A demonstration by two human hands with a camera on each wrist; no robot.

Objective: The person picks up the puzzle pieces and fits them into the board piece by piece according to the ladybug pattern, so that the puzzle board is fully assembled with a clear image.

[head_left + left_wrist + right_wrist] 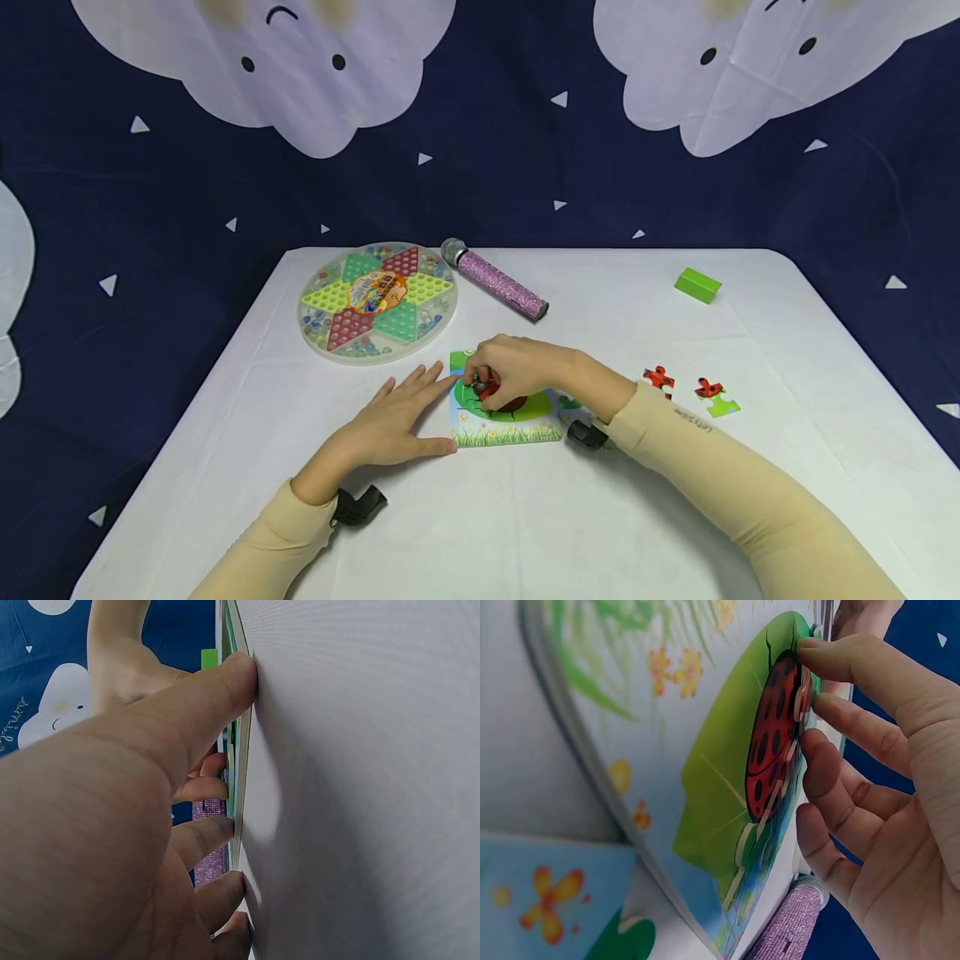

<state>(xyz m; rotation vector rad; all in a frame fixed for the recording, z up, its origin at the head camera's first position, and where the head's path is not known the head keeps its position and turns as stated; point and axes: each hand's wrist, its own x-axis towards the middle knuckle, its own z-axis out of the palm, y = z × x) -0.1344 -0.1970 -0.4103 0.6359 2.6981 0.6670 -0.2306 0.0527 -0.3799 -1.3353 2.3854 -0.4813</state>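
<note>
A ladybug jigsaw puzzle (506,436) lies on the white table, its picture showing a red ladybug on a green leaf above grass. My left hand (386,423) is spread flat at its left side, thumb and index fingertips right at the edge. Over the ladybug, my right hand (525,368) pinches a red ladybug puzzle piece (488,384) between thumb and fingers. The right wrist view shows the thumb at the ladybug's head and raised piece edges in the picture (769,750). Part of the puzzle is hidden under this hand.
Red loose pieces (659,377) and a red-and-green pair (723,406) lie to the right, partly behind the right sleeve. A blue flowered piece (547,896) is beside the puzzle. Farther back are a round Chinese checkers board (360,344), a pink glittery microphone (501,282) and a green block (698,285).
</note>
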